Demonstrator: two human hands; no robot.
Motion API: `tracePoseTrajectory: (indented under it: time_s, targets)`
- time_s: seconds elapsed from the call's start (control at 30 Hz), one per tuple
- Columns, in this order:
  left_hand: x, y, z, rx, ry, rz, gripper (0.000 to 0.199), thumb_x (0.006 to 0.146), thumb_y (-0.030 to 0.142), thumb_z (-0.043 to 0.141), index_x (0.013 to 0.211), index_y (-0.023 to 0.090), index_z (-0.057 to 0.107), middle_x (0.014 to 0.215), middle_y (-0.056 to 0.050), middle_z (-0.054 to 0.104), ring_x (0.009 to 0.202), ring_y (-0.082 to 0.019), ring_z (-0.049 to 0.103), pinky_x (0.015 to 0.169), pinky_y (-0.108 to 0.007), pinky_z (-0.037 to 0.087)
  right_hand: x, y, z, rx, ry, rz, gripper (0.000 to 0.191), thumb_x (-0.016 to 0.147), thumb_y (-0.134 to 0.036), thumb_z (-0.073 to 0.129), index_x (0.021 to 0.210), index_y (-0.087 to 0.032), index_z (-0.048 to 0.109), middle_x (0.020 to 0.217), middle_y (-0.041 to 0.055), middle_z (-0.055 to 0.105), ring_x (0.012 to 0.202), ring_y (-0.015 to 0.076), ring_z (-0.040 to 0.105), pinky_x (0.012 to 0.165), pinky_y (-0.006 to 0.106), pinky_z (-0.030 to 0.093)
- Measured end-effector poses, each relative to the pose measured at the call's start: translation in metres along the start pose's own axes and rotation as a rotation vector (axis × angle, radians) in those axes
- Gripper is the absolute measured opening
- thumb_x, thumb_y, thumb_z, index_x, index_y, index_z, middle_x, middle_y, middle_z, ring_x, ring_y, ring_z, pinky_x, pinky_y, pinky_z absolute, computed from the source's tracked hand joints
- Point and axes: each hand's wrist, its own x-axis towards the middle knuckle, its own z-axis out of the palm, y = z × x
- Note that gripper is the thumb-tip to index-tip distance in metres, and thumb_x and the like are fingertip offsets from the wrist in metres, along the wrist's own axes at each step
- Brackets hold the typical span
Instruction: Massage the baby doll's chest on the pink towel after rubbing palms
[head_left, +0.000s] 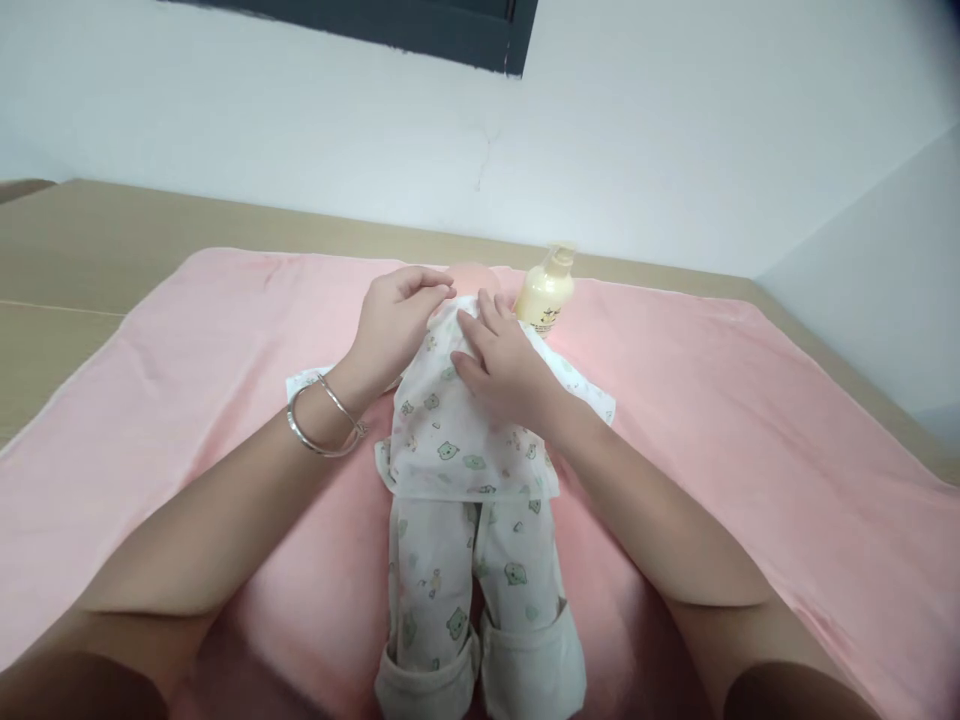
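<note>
From my remote seat, through the head camera, I see a doll's shirt (pixel 450 440), white with a print of small green animals, directly between and beneath both hands. It lies on the doll, whose rounded pink head (pixel 472 274) shows just beyond my fingertips. My left hand (pixel 401 312) is at the collar's left edge, thumb and fingers drawn close together; I cannot tell whether they pinch any cloth. My right hand (pixel 511 362) rests over the upper front of the shirt, palm down, with the fingers slightly spread and the thumb apart. The matching trousers (pixel 433 545) stretch toward me below the hem, between my forearms, their cuffs turned up. Just beside the head, beyond my right hand, a pale yellow bottle (pixel 544 297) stands tilted a little in my view. Under everything is a pink blanket (pixel 750 400) spread over a wooden table (pixel 112 215).
</note>
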Motion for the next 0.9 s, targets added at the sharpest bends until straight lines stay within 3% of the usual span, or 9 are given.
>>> tracePoseTrajectory:
  time_s: [0.13,0.27,0.33,0.4,0.5,0.6,0.7,0.77,0.9]
  targets:
    - [0.007,-0.002,-0.007,-0.251,0.088,-0.091,0.013,0.078,0.024,0.060,0.082,0.016,0.069,0.091,-0.006,0.075,0.097,-0.018,0.072,0.099,-0.037,0.057,-0.003,-0.003,-0.008,-0.008,0.017,-0.001,0.053,0.101,-0.028,0.042,0.149,-0.007,0.043,0.165,0.0208,0.024,0.156,0.0386,0.014,0.124,0.060,0.025]
    - [0.019,-0.003,-0.013,-0.520,0.120,-0.268,0.006,0.076,0.018,0.062,0.083,0.017,0.063,0.089,-0.007,0.074,0.097,-0.018,0.073,0.098,-0.037,0.060,-0.005,-0.002,-0.016,-0.081,-0.189,-0.010,0.057,0.103,-0.032,0.040,0.155,-0.007,0.038,0.165,0.0218,0.025,0.154,0.0396,0.020,0.124,0.060,0.025]
    - [0.026,0.000,-0.010,-0.674,0.105,-0.310,0.010,0.078,0.012,0.061,0.084,0.020,0.059,0.096,-0.006,0.075,0.106,-0.015,0.072,0.104,-0.032,0.059,-0.005,0.001,-0.028,-0.056,-0.213,-0.043,0.057,0.102,-0.034,0.044,0.154,-0.010,0.041,0.165,0.0188,0.027,0.154,0.0361,0.022,0.124,0.057,0.027]
    - [0.033,0.005,-0.001,-0.812,0.056,-0.345,0.013,0.082,0.009,0.058,0.084,0.021,0.056,0.103,-0.006,0.074,0.114,-0.012,0.069,0.108,-0.026,0.057,-0.005,0.008,-0.044,0.025,-0.104,-0.021,0.054,0.100,-0.033,0.046,0.150,-0.012,0.047,0.162,0.0154,0.034,0.153,0.0307,0.029,0.123,0.052,0.033]
    - [0.043,0.016,0.019,-0.907,-0.019,-0.381,0.008,0.089,0.016,0.051,0.091,0.021,0.057,0.116,-0.008,0.072,0.119,-0.010,0.067,0.108,-0.022,0.057,-0.003,0.027,-0.068,0.111,0.199,0.092,0.055,0.098,-0.032,0.044,0.149,-0.013,0.048,0.160,0.0141,0.040,0.150,0.0274,0.036,0.123,0.051,0.035]
    - [0.048,0.024,0.043,-0.927,-0.080,-0.412,0.031,0.094,0.037,0.041,0.113,0.020,0.059,0.130,-0.012,0.067,0.127,-0.015,0.064,0.106,-0.029,0.059,0.003,0.055,-0.074,0.066,0.406,0.119,0.061,0.097,-0.032,0.043,0.155,-0.013,0.038,0.165,0.0159,0.028,0.154,0.0283,0.026,0.124,0.056,0.029]
    - [0.051,0.029,0.062,-1.027,-0.133,-0.496,0.060,0.093,0.052,0.034,0.137,0.015,0.050,0.145,-0.015,0.057,0.140,-0.019,0.054,0.110,-0.031,0.055,0.014,0.080,-0.063,-0.020,0.430,0.026,0.068,0.097,-0.029,0.037,0.161,-0.015,0.018,0.169,0.0152,0.012,0.158,0.0270,0.010,0.124,0.062,0.023]
    - [0.053,0.031,0.070,-1.109,-0.173,-0.553,0.071,0.093,0.055,0.031,0.148,0.011,0.041,0.155,-0.016,0.046,0.148,-0.021,0.044,0.115,-0.030,0.049,0.022,0.089,-0.051,-0.074,0.401,-0.025,0.071,0.096,-0.024,0.034,0.162,-0.015,0.010,0.169,0.0165,0.010,0.158,0.0272,0.004,0.124,0.065,0.020]
    - [0.057,0.034,0.080,-1.229,-0.214,-0.632,0.078,0.093,0.056,0.032,0.155,0.009,0.030,0.162,-0.018,0.033,0.154,-0.022,0.035,0.121,-0.031,0.042,0.032,0.093,-0.031,-0.185,0.337,-0.017,0.075,0.088,-0.014,0.035,0.160,-0.006,0.014,0.166,0.0234,0.019,0.157,0.0319,0.010,0.123,0.067,0.021]
